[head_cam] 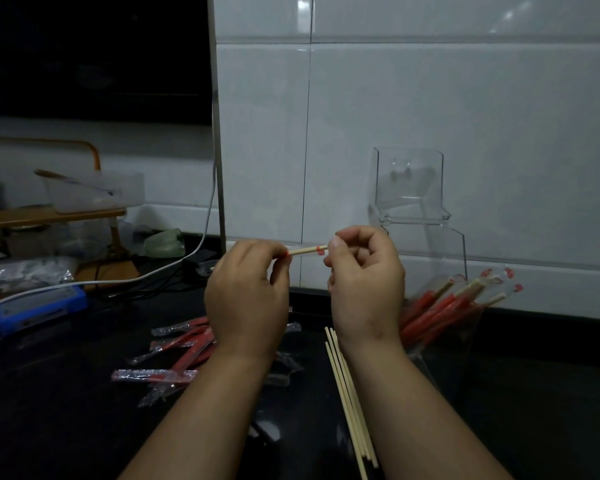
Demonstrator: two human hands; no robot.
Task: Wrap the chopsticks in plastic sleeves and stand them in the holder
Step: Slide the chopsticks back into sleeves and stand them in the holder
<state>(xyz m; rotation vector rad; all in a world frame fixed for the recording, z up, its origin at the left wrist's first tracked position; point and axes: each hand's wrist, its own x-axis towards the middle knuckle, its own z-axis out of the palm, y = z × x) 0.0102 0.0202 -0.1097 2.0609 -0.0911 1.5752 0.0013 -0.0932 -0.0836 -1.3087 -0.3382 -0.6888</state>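
Chopstick (307,251): raised level between both hands, long axis left-right, clear sleeve with red print around it.
Left hand (246,292): fingertips pinch its left end.
Right hand (366,285): thumb and fingers pinch its right end.
Holder (447,251): right of the right hand, the nearer one; wrapped chopsticks (440,306) lean inside.

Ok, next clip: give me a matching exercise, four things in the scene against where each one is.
Things:
1 held chopstick
2 bare chopsticks
3 loose sleeves
4 wrapped chopsticks

Places:
A leaning in the clear holder
B on the counter by the left wrist
C pinched between the left hand and right hand
D on the counter between the forearms

Pairs: 1-C, 2-D, 3-B, 4-A.
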